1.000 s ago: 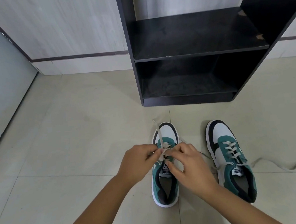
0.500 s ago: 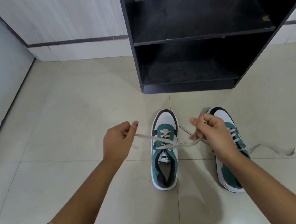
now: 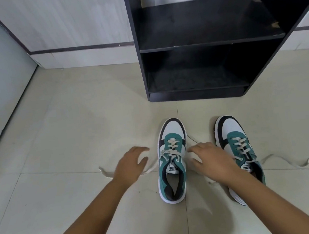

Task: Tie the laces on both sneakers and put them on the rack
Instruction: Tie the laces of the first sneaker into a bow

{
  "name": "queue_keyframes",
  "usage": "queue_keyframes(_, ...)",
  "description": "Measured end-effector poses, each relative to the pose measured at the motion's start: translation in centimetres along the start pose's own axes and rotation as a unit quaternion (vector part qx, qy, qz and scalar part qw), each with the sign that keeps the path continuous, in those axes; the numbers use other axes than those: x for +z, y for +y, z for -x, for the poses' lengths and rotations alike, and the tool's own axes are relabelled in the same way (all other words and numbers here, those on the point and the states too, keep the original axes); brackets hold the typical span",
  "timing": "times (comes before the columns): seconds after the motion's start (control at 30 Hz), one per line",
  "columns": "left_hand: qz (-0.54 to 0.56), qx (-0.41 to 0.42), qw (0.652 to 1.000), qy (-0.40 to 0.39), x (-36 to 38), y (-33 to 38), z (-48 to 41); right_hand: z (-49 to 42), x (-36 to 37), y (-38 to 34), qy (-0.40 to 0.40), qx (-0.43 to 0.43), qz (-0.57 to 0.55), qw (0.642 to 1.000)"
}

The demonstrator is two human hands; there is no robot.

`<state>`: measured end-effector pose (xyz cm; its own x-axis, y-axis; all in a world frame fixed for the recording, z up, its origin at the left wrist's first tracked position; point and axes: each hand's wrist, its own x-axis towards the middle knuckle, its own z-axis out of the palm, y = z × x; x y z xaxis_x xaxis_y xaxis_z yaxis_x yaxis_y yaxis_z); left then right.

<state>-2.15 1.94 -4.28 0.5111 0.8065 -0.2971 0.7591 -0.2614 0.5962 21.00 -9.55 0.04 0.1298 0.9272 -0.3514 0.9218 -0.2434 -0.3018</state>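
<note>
Left of the green-and-white suede sneaker with the flat cream lace [image 3: 172, 159], the left hand [image 3: 130, 166] hovers with fingers spread, gripping nothing, the lace end trailing on the glossy beige floor tiles [image 3: 66, 134]; right of that sneaker, the right hand [image 3: 211, 161] is likewise loose-fingered. The first crossing looks made, so next each hand must pinch a lace end into loops; further right the matching second sneaker [image 3: 238, 152] lies unlaced, both short of the black laminate shoe rack [image 3: 199, 44].

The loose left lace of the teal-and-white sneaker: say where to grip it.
Pinch the pale flat lace mid-run with the left hand, coming from above; it lies slack on the tiled floor left of the teal-and-white sneaker, its far end trailing outward.
</note>
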Motion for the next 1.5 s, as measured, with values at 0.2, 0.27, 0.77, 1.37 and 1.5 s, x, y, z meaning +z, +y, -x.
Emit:
queue_keyframes(0.2,0.034,0.083,0.996,0.012,1.4,2.7,-0.3,-0.6,0.8,-2.4,0.075,-0.036,-0.124,0.989)
queue_keyframes(0.27,0.012,0.104,0.994,0.022,1.4,2.8,-0.2,-0.4,0.8,-1.8,0.071,-0.009,-0.193,0.979)
queue_keyframes(0.77,-0.027,0.106,0.993,-0.035,-0.1,4.0,0.5,0.5,-0.2,-2.1,-0.038,0.005,-0.11,0.993)
queue_keyframes(1.37,-0.111,0.126,0.984,0.062,1.6,2.2,1.0,-0.5,4.8,0.1,-0.047,0.124,-0.478,0.868)
queue_keyframes(1.5,0.002,0.052,0.998,-0.025,1.1,2.4,0.9,0.1,3.9,0.2,-0.037,0.091,-0.477,0.873)
